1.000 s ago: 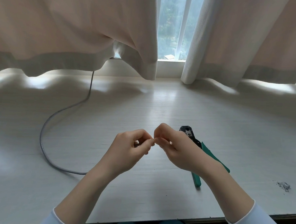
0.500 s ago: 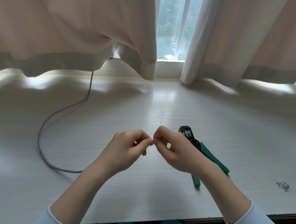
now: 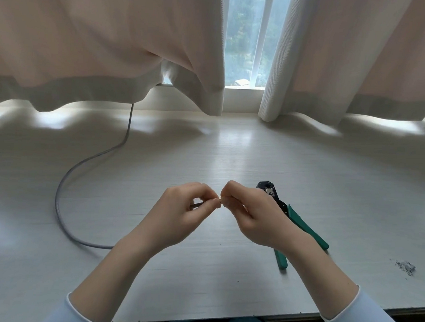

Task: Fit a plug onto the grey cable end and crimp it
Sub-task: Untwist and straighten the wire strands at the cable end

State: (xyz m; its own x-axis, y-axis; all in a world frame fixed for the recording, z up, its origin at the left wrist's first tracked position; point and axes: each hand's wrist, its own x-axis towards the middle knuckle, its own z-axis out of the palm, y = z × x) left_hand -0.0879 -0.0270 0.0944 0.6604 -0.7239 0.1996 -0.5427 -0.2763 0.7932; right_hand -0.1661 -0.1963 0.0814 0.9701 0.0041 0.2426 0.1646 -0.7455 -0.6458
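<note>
The left hand (image 3: 178, 213) pinches the end of the long thin grey cable (image 3: 62, 196) between its thumb and curled fingers, just above the pale wooden bench (image 3: 231, 157). The right hand (image 3: 255, 215) meets it fingertip to fingertip and pinches something tiny there; it is too small to tell what. The cable loops away to the left across the bench and runs up under the cream curtains (image 3: 101, 42). The green-handled crimping pliers (image 3: 300, 221) lie just behind the right hand. A little heap of grey scraps (image 3: 405, 266) sits far right.
</note>
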